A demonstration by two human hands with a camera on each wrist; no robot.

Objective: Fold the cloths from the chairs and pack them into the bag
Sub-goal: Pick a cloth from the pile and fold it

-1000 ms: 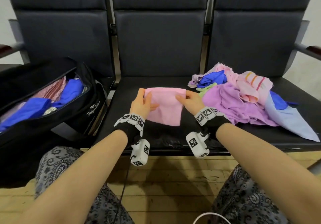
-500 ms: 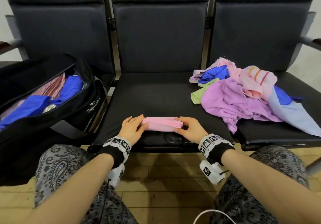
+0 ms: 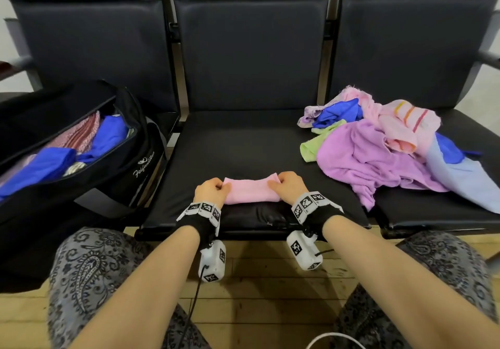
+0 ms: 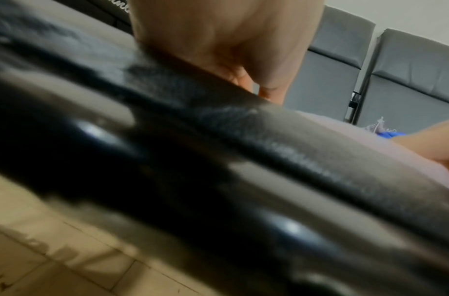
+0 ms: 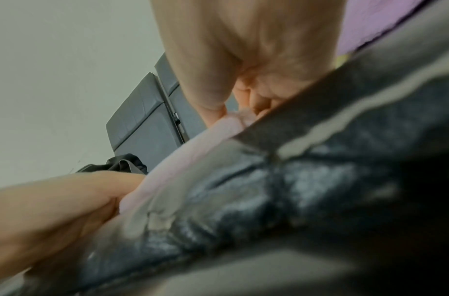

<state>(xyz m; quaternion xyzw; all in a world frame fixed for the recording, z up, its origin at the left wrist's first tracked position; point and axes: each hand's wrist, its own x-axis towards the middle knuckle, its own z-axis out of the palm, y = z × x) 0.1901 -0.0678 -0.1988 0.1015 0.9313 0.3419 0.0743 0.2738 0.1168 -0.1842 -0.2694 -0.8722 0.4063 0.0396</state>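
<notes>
**Q:** Head view, reading left to right: why is the layout arranged this way?

**A:** Your bag (image 3: 81, 159) sits on the left seat with its top open toward you, so a folded piece can go in without clearing anything. Blue and striped cloths already lie inside it. The middle seat (image 3: 243, 145) is your folding surface. The pink cloth (image 3: 250, 193) lies near its front edge, close to your body.

**Q:** How are your hands set on the cloth?

**A:** Your left hand (image 3: 209, 193) pinches the cloth's left end, fingers curled round the fabric. Your right hand (image 3: 288, 187) pinches the right end the same way. Holding both ends keeps the cloth taut and its edges aligned, which a fold needs. The right wrist view confirms it: fabric is gathered between thumb and fingers (image 5: 246, 114). The left wrist view is mostly blocked by the seat edge, so that grip is read from the head view only.

**Q:** Where does the task stand?

**A:** By judgement, this cloth is partway folded, a narrow band not yet compact enough to pack. The pile of loose cloths (image 3: 378, 148) spans the back right corner of the middle seat and the right seat, well apart from your hands, so much work remains.

**Q:** What could go wrong?

**A:** Soft fabric may slip open if one end is released early.
</notes>
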